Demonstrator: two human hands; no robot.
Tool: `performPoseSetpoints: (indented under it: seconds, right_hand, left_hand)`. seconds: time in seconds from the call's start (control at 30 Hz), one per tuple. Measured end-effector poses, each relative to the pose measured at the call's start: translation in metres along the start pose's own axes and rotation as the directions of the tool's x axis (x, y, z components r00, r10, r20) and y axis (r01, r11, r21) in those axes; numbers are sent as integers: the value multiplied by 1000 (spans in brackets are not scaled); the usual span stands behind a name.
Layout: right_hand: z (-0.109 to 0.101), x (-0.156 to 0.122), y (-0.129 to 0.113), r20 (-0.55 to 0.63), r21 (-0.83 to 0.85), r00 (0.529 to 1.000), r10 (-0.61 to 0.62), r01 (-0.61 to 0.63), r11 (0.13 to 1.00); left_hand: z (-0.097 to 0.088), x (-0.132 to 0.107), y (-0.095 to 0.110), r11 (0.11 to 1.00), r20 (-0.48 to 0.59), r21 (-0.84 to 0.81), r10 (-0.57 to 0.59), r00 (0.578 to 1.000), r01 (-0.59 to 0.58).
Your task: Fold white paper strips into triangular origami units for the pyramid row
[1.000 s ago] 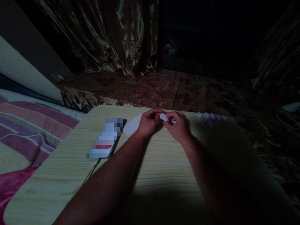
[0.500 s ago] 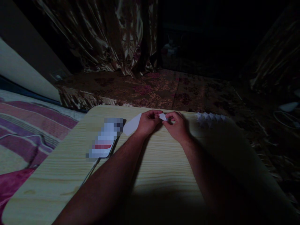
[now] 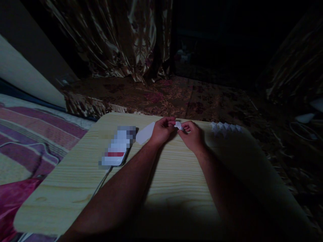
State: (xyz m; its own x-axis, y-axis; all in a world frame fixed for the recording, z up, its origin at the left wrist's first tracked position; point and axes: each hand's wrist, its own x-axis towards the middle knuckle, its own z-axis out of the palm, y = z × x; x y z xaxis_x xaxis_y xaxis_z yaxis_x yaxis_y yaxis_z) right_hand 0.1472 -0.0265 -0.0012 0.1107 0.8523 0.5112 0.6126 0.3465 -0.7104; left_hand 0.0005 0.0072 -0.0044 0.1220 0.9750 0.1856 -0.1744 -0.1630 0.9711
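My left hand point(image 3: 161, 131) and my right hand point(image 3: 192, 134) meet near the far edge of a light wooden table point(image 3: 75, 174). Both pinch a small folded white paper piece point(image 3: 178, 125) between thumbs and fingertips. A flat white paper slip point(image 3: 145, 133) lies on the table just left of my left hand. A row of several small folded white paper pieces point(image 3: 225, 127) sits to the right of my right hand.
A phone point(image 3: 117, 151) with a cable lies on the table's left part. A striped blanket point(image 3: 30, 134) is at the left. Patterned carpet point(image 3: 176, 97) and shiny curtains point(image 3: 118, 40) lie beyond the table. The room is dark at the right.
The view has shifted slightly. My hands stay together on the small paper piece, with only small finger movements.
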Motion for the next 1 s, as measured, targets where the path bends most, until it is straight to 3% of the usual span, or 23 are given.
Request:
performPoseSetpoints:
  seconds: [0.17,0.27,0.33,0.47,0.63,0.8,1.0]
  right_hand:
    - [-6,5,4,-77,48,987,140,-137,989]
    - [-12,9,4,-123,37,969,215,-212,977]
    - [-16,12,3,-154,2,963,222,-224,975]
    - [-23,19,2,-190,-48,952,240,-253,966]
    - [-42,21,6,-205,-98,945,255,-279,955]
    - [-84,13,24,-268,-191,931,247,-303,934]
    - [-146,-5,63,-329,-315,911,248,-353,881]
  left_hand:
    - [5,-6,-2,904,64,386,170,983,-181]
    - [7,-10,1,755,134,589,261,956,-288]
    - [9,-12,4,634,248,671,297,922,-384]
    - [14,-13,6,488,410,723,268,872,-489]
    - [16,-11,3,430,445,741,261,856,-516]
    - [15,-8,-3,418,449,744,267,853,-522]
    - [14,-6,-6,374,466,753,278,840,-541]
